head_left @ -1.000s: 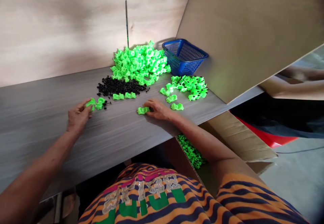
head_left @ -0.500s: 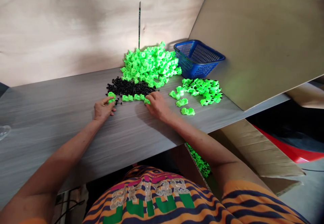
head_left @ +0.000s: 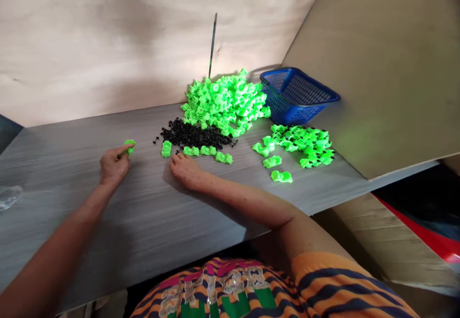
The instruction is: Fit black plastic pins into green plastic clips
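My left hand (head_left: 114, 167) is over the left part of the table, its fingers closed on a small bright green plastic piece (head_left: 130, 147), the index finger lying along it. My right hand (head_left: 185, 168) rests low on the table with its fingers curled together at the front edge of a heap of small black double-headed pegs (head_left: 196, 133); anything in its fingertips is hidden. Between the hands a green piece (head_left: 166, 149) lies lengthwise. Just beyond and right of my right hand, three more green pieces (head_left: 208, 151) form a row.
A large heap of green pieces (head_left: 226, 100) stands against the wooden back panel, beside a blue plastic basket (head_left: 300, 98). At right is a pile of green pieces with black pegs (head_left: 305, 143), with loose green pieces nearby. A clear plastic object (head_left: 9, 197) lies at the far left.
My left hand has moved left, with a green piece in it; another green piece lies near where it was. My right hand has let go of the row's right-hand piece and moved left.
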The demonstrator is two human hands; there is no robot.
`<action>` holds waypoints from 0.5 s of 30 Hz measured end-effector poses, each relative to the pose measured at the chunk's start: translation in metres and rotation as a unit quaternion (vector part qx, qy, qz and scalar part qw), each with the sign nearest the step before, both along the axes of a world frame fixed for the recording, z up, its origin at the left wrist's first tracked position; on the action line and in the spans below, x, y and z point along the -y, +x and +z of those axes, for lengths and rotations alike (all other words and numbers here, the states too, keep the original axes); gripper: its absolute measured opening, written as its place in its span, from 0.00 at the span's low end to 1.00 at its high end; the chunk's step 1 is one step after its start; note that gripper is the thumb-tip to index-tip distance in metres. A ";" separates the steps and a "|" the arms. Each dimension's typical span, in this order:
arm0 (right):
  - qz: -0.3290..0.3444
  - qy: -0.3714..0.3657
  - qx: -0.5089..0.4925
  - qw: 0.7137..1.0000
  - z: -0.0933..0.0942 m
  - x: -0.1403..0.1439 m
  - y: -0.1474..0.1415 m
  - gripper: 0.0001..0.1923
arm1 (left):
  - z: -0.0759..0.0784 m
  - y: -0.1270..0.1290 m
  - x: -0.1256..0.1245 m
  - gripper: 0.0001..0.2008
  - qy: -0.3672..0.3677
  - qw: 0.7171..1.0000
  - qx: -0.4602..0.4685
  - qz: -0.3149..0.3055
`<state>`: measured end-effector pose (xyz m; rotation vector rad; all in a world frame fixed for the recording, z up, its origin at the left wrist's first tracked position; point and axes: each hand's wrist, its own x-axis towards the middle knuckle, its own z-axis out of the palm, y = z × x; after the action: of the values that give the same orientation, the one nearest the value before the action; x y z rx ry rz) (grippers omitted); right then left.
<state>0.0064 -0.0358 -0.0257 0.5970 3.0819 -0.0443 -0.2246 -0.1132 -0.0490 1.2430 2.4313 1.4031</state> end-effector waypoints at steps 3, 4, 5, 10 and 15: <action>-0.018 -0.005 0.004 1.000 0.004 -0.009 -0.001 0.16 | -0.005 -0.007 -0.020 0.15 0.005 0.994 -0.108 -0.024; -0.020 -0.004 -0.001 1.000 0.003 -0.011 -0.001 0.16 | -0.006 -0.003 -0.027 0.15 0.007 0.992 -0.126 -0.029; -0.024 -0.002 -0.007 1.000 0.002 -0.013 -0.001 0.16 | -0.007 0.003 -0.034 0.14 0.006 0.990 -0.137 -0.030; -0.038 0.013 -0.028 0.999 -0.009 -0.018 -0.002 0.17 | -0.013 0.045 -0.050 0.23 0.031 0.979 -0.191 -0.062; -0.035 0.010 -0.061 0.997 -0.018 -0.026 -0.004 0.18 | -0.024 0.070 -0.056 0.26 -0.029 0.971 -0.219 -0.093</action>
<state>0.0019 -0.0101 -0.0442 0.7303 3.1803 -0.0515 -0.1550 -0.0568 -0.0730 1.8778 2.4971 1.0921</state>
